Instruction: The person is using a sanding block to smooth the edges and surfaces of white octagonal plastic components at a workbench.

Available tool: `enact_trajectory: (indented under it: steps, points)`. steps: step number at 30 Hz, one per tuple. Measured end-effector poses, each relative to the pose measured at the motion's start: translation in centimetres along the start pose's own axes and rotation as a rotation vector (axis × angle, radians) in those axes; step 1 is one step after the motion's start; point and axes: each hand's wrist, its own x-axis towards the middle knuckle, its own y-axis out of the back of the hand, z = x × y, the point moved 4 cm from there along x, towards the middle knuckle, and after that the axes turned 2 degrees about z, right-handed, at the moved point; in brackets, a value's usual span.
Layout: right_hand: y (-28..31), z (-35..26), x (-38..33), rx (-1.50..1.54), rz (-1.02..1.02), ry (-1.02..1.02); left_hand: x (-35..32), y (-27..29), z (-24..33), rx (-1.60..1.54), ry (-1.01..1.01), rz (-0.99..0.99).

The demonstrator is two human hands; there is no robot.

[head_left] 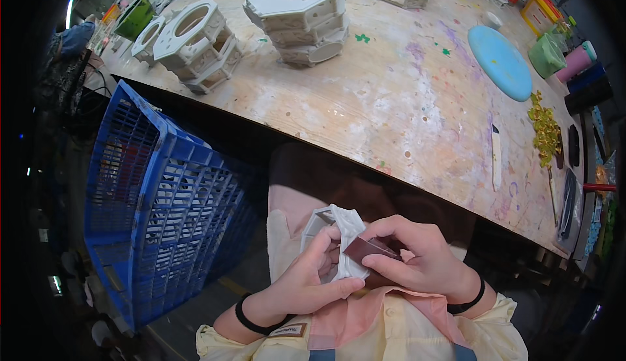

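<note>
Over my lap, my left hand (pixel 304 276) grips a white octagonal frame (pixel 352 223) with a relief pattern on its side; the fingers reach into its hollow. My right hand (pixel 417 257) pinches a folded piece of dark reddish-brown sandpaper (pixel 370 249) between thumb and fingers. The sandpaper lies against the frame's outer side, on the right. The fingertips of my left hand are partly hidden inside the frame.
Stacks of similar white frames (pixel 306 25) stand on the worktable (pixel 391 120). A blue plastic crate (pixel 150 217) is at the left. Farther right lie a light-blue oval disc (pixel 499 62), a white-handled knife (pixel 497 159) and a pile of small yellow pieces (pixel 546 126).
</note>
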Motion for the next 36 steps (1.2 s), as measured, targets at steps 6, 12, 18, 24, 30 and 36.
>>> enact_trajectory:
  steps: [6,12,18,24,30,36]
  points:
    - [-0.1,0.3,-0.3,-0.064,-0.02,-0.057,0.0,0.0,0.0,0.032,-0.001,-0.015]
    - [-0.4,0.9,-0.3,-0.039,-0.013,-0.042,-0.1,0.0,-0.1,-0.038,0.016,-0.029]
    - [-0.6,0.5,-0.3,-0.142,-0.016,0.057,0.1,0.0,-0.1,-0.048,-0.01,-0.005]
    - [-0.4,0.3,-0.1,-0.148,0.05,0.028,0.2,-0.3,-0.9,0.064,-0.001,-0.04]
    - [-0.3,0.2,-0.4,-0.144,0.03,0.017,0.3,-0.3,-1.1,0.028,-0.061,-0.097]
    - [0.8,0.1,0.0,-0.185,0.275,0.055,0.0,-0.8,-0.4,-0.012,0.049,-0.072]
